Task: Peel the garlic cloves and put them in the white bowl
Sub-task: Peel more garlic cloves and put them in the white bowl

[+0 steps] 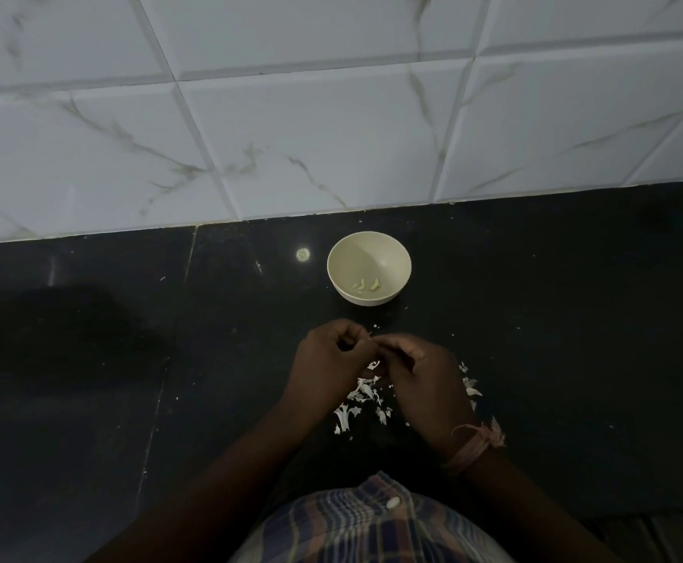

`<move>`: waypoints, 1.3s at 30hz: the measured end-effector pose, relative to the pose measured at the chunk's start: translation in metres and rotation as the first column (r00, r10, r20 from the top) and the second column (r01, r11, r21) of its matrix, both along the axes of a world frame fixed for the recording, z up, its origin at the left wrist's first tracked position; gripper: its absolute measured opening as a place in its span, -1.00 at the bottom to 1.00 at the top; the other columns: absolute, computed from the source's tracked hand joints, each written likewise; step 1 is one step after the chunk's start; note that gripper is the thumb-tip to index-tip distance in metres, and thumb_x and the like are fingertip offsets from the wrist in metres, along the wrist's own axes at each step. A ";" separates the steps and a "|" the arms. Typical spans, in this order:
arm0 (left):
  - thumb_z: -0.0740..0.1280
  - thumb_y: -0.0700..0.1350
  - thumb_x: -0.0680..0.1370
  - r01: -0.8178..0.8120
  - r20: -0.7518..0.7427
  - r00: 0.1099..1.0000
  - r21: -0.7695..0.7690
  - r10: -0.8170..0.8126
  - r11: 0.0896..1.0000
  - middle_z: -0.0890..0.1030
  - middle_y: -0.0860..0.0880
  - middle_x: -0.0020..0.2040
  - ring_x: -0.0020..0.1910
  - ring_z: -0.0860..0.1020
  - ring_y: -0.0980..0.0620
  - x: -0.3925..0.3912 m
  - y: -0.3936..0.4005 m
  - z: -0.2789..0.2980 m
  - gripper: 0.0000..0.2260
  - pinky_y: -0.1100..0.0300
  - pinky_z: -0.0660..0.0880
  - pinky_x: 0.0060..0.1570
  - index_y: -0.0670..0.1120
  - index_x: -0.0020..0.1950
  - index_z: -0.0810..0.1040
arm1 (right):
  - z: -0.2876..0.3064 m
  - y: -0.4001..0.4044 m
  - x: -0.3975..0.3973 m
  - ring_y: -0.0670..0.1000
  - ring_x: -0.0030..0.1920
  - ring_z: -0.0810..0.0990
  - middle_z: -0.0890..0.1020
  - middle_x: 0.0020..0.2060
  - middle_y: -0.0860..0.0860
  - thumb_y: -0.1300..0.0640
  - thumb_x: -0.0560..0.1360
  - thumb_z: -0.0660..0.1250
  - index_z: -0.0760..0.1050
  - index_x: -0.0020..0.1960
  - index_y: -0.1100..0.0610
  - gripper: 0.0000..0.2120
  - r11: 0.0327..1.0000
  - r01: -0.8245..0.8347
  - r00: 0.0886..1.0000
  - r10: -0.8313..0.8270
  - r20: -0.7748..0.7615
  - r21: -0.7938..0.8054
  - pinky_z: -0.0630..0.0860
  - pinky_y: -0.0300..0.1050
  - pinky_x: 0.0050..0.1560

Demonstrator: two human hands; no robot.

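White marble wall tiles [331, 128] stand behind the shiny black stone surface [535, 319] where you work, and your small round white bowl [369, 268] sits near the wall with a few peeled pale garlic cloves [366, 284] inside it. Your left hand [327, 359] and right hand [417, 379] meet just in front of the bowl, fingers curled and pinching something tiny between them, too small to make out. Torn white garlic skins [358, 400] lie scattered on the surface under your hands, and a pink thread band [474, 444] wraps your right wrist.
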State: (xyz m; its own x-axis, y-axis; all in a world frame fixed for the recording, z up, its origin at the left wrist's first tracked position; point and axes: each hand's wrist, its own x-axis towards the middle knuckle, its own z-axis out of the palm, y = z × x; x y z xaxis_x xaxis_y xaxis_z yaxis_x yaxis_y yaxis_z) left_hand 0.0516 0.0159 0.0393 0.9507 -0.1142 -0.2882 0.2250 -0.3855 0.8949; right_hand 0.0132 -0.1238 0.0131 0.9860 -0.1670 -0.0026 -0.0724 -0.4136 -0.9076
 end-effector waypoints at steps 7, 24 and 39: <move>0.33 -0.21 0.60 -0.120 -0.126 0.988 -0.243 0.091 0.963 0.67 -0.06 -0.31 -0.34 0.63 0.05 -0.002 -0.002 -0.006 -0.82 0.20 0.52 -0.28 -0.16 -0.17 0.66 | 0.006 0.006 0.003 -0.13 -0.06 0.71 0.75 -0.11 -0.11 0.25 0.56 0.40 0.72 0.03 0.06 -0.84 0.962 0.091 0.994 -0.074 -0.078 0.256 0.62 -0.19 0.04; 0.19 -0.30 0.65 -0.368 -0.430 0.895 -0.559 0.119 0.743 0.68 -0.22 -0.18 -0.18 0.68 -0.05 -0.003 -0.006 -0.025 -0.81 0.14 0.63 -0.12 -0.32 -0.01 0.58 | -0.008 0.020 0.016 0.01 -0.17 0.67 0.73 -0.15 0.11 0.30 0.54 0.38 0.66 0.04 0.22 -0.88 0.495 0.369 0.929 -0.171 -0.328 0.787 0.60 -0.10 -0.08; 0.26 -0.49 0.54 -0.281 -0.357 0.922 -0.349 0.151 0.894 0.71 -0.30 -0.02 0.04 0.71 -0.23 -0.007 0.003 -0.043 -0.73 -0.01 0.65 0.11 -0.25 -0.01 0.72 | -0.008 0.012 0.013 -0.02 -0.20 0.63 0.69 -0.13 0.16 0.35 0.60 0.31 0.63 0.12 0.25 -0.84 0.557 0.326 0.941 -0.111 -0.320 0.764 0.62 -0.22 -0.20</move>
